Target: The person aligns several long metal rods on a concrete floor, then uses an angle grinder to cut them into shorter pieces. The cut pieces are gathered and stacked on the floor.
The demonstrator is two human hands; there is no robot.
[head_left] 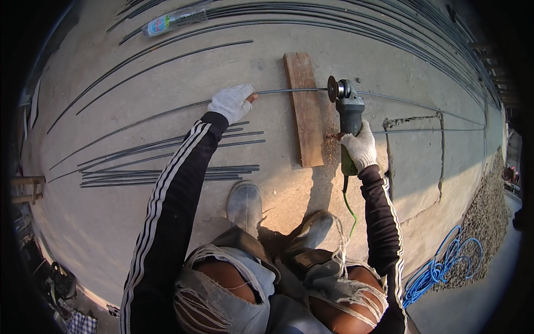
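Observation:
My left hand (pixel 231 103), in a white knit glove, is closed around a long thin steel rod (pixel 283 90). That rod crosses a brown wooden plank (pixel 303 111) lying on the concrete. With my right hand (pixel 360 146), gloved the same way, I grip an angle grinder (pixel 351 114) by its green-and-grey body. Its disc (pixel 332 89) is at the rod just right of the plank; whether they touch is hard to tell. A green cord (pixel 352 214) trails from the grinder toward my knees. Small reddish specks show on the floor beside the tool.
Several short cut rods (pixel 172 173) lie left, below my left forearm. Long rods (pixel 311 23) curve across the far side, with a plastic bottle (pixel 160 25) on them. At right are a coiled blue hose (pixel 436 267), a gravel pile (pixel 473 239) and a rectangular floor groove (pixel 442 150).

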